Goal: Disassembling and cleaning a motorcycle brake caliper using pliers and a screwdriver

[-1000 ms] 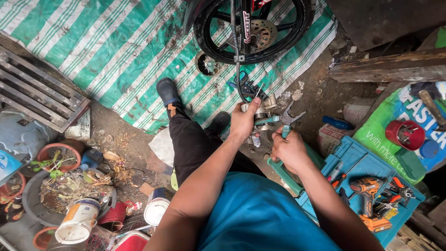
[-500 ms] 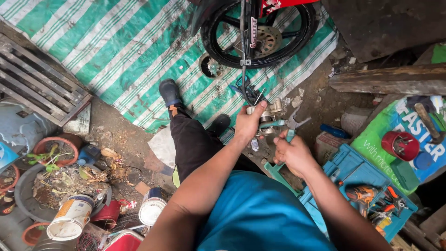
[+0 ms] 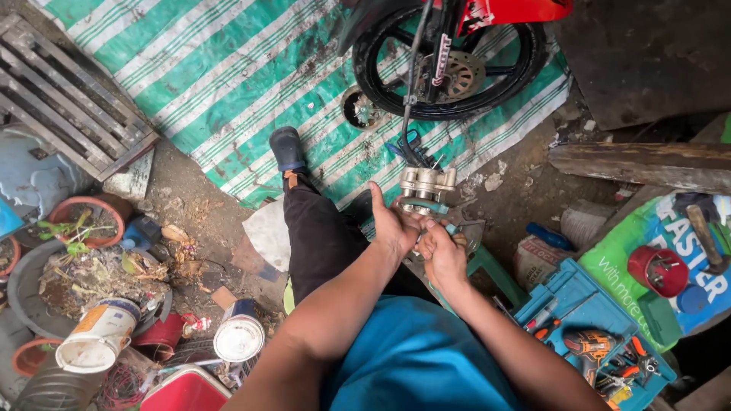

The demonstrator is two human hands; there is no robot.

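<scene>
Since a moment ago both hands have drawn in toward the body and come together, and the metal brake part (image 3: 427, 186) that lay farther out by the wheel is now lifted up in front of them. Over on the left, pots of plant scraps (image 3: 80, 228) and two paint tins (image 3: 99, 335) sit on the dirt, well apart from the work. The left hand (image 3: 392, 224) has its thumb pointing up and its fingers wrapped round the lower edge of the brake part, so it is holding it from below. Just beside it and touching, the right hand (image 3: 442, 255) is curled tight under the same piece; its fingers are closed, but whether on the part itself or on a small tool I cannot tell, since the fist hides it. A thin hose (image 3: 412, 84) runs from the part up to the wheel (image 3: 449, 68) resting on the striped tarp (image 3: 228, 84). To do this well, I reckon the left hand should keep the part steady and level while the right does the fine work, with no pull put on that hose. On the right, the open blue toolbox (image 3: 563, 301) with its drill and pliers is near enough to reach.
</scene>
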